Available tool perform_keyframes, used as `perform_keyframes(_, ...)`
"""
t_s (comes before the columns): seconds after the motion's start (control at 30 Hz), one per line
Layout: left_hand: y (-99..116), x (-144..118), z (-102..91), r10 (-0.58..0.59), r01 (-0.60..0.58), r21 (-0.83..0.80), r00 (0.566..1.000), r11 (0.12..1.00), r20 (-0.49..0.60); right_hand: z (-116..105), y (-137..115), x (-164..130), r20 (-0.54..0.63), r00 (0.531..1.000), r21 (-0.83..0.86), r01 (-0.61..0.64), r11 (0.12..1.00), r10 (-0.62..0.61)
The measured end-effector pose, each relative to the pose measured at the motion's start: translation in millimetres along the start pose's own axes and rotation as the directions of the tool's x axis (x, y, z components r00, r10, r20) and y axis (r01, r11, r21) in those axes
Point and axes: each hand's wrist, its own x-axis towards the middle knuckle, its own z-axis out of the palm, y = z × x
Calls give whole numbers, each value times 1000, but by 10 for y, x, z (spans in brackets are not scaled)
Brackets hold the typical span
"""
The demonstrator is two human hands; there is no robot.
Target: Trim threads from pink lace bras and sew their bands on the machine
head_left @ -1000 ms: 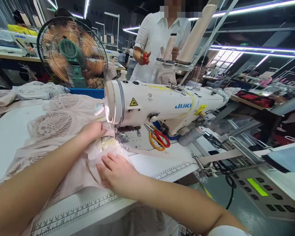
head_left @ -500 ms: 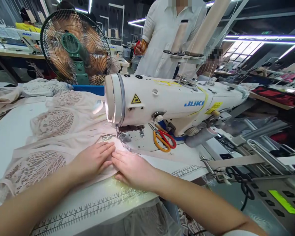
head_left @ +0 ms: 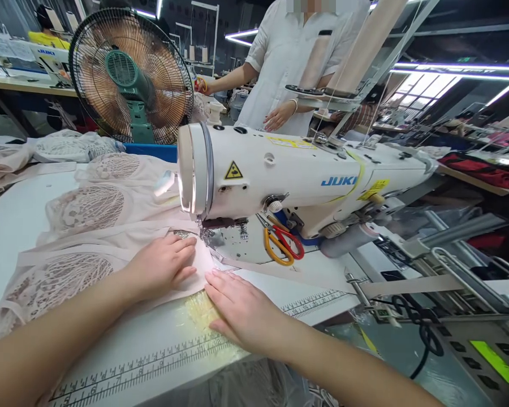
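Note:
Pale pink lace-and-mesh fabric [head_left: 146,212], with several bra-like cups, spreads across the white sewing table to the needle area of a white sewing machine [head_left: 254,169]. Lying flat on the fabric just in front of the presser foot [head_left: 203,229] is my left hand [head_left: 159,265], open with fingers stretched out. My right hand [head_left: 244,311] also rests flat and open, its fingertips at the fabric's right edge. A pale elastic band [head_left: 280,273] runs from the right toward the needle. What lies under my palms is hidden.
Scissors with orange and red handles [head_left: 282,243] lie under the machine arm. A ruler strip [head_left: 161,362] follows the table's front edge. At right stands a metal band feeder [head_left: 453,277]. Behind are a fan [head_left: 131,73], thread cones [head_left: 316,62] and a standing person in white [head_left: 275,73].
My right hand has moved right and toward me, parting from my left hand, which shifted slightly left. The person behind has stretched an arm holding scissors toward the fan.

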Motion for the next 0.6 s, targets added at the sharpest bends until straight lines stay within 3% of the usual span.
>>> perform_keyframes(0.6,27,66,18,-36,34,53,998,998,43,-23,50,11,-71,997,-48,17,999,-21)
